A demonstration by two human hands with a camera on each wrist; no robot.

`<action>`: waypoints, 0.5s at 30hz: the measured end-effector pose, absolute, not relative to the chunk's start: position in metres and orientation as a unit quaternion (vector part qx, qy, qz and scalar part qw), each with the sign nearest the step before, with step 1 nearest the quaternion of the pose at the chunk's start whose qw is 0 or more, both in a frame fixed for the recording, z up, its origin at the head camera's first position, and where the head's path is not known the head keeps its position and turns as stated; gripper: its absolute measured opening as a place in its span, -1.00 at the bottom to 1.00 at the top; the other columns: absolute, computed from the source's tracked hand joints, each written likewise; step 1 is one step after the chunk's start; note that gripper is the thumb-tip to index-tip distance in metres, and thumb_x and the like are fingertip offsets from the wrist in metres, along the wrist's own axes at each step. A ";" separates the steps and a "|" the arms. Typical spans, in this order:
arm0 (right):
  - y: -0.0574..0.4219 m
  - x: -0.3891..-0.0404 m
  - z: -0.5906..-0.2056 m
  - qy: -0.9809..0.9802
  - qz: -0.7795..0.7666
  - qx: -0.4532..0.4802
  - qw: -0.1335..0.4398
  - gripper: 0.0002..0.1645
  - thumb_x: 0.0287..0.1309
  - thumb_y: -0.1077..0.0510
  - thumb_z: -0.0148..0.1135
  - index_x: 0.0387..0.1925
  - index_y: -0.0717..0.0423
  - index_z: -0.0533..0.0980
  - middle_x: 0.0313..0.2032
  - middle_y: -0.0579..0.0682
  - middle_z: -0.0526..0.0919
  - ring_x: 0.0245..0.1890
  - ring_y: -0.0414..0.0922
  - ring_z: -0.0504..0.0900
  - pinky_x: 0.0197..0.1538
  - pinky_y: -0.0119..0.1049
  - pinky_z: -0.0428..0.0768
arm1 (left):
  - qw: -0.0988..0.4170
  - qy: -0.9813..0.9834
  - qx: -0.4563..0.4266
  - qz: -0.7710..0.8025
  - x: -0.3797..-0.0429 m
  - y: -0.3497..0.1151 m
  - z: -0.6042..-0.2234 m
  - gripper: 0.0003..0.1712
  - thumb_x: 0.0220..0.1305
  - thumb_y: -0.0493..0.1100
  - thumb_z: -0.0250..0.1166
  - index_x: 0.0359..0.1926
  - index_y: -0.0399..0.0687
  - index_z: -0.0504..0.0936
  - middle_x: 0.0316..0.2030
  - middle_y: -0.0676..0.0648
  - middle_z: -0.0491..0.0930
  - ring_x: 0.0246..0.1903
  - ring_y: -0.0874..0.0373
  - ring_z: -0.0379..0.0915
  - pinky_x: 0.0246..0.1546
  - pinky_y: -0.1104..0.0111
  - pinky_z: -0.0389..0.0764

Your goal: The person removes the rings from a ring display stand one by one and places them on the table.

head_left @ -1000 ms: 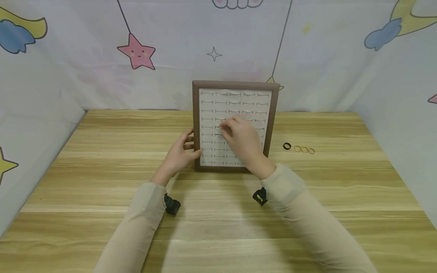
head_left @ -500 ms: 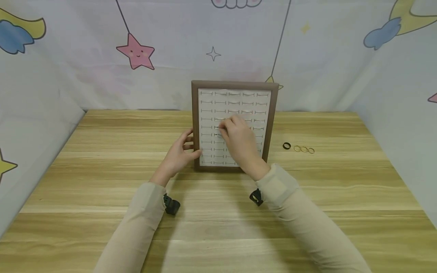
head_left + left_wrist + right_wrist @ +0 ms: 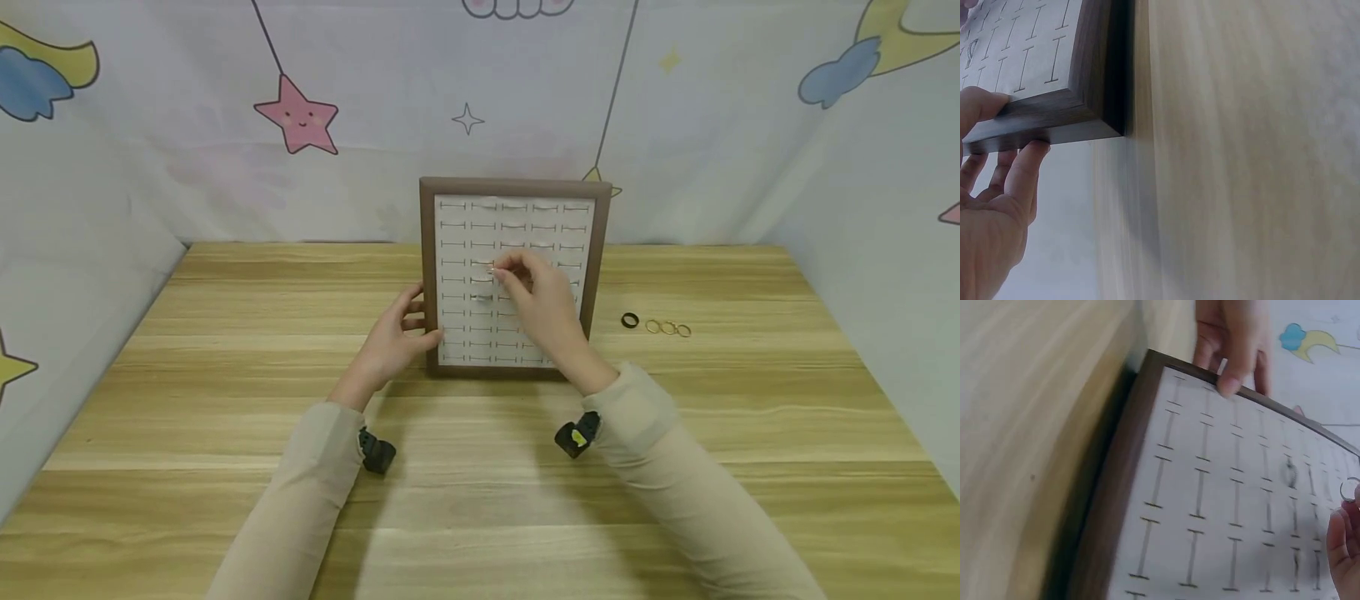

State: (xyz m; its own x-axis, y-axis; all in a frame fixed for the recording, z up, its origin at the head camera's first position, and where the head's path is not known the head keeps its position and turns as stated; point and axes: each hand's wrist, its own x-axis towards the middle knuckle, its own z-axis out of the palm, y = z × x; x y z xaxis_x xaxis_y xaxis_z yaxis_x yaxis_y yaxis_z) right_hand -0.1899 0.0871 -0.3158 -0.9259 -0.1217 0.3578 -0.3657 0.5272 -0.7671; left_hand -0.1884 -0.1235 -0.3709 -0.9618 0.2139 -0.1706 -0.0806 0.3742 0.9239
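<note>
A ring display board point(image 3: 430, 275) with a brown frame and a white slotted pad point(image 3: 457, 321) stands upright on the table. My left hand point(image 3: 393, 337) grips its left edge, thumb on the front and fingers on the side and behind. In front of the pad, my right hand point(image 3: 551, 308) pinches a thin silvery ring point(image 3: 1342, 489) between thumb and fingertips, close to the second column of slots. Another ring point(image 3: 1291, 473) sits in a slot of that column, a little lower. Part of the pad's right side is hidden behind my right hand.
Right of the board, a black ring point(image 3: 630, 320) and several gold rings point(image 3: 654, 327) lie in a row on the wooden table point(image 3: 480, 500). A pale curtain point(image 3: 390, 100) printed with stars and moons hangs behind the table.
My right hand has drawn back slightly from the pad, up and to the right, and the ring now shows at its fingertips. My left hand keeps its grip on the frame.
</note>
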 end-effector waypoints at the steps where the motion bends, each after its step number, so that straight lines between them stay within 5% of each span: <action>1: 0.090 -0.190 -0.313 -0.859 0.479 0.130 0.129 -0.81 0.31 0.17 0.12 -0.18 0.25 0.52 -0.23 0.13 0.64 -0.27 -0.08 0.55 -0.24 -0.42 0.49 | 0.132 0.819 0.041 0.557 -0.188 -0.123 -0.371 -0.07 0.28 -0.27 0.22 0.51 0.01 -0.12 0.38 -0.27 0.15 0.35 -0.21 0.18 0.27 -0.02 0.41; 7: 0.117 -0.196 -0.300 -0.827 0.536 0.077 0.153 -0.76 0.32 0.20 0.10 -0.11 0.32 0.50 -0.20 0.11 0.61 -0.26 -0.20 0.49 -0.23 -0.52 0.47 | 0.129 0.820 0.039 0.557 -0.188 -0.124 -0.372 -0.07 0.27 -0.27 0.22 0.51 0.00 -0.12 0.38 -0.27 0.15 0.35 -0.22 0.18 0.27 -0.02 0.40; 15: 0.180 -0.207 -0.300 -0.805 0.559 -0.033 0.197 -0.78 0.35 0.11 0.07 -0.13 0.19 0.48 -0.28 -0.23 0.48 -0.29 -0.36 0.46 -0.29 -0.60 0.52 | 0.127 0.821 0.042 0.556 -0.189 -0.124 -0.373 -0.08 0.27 -0.27 0.22 0.51 -0.01 -0.11 0.38 -0.28 0.15 0.35 -0.22 0.18 0.27 -0.02 0.40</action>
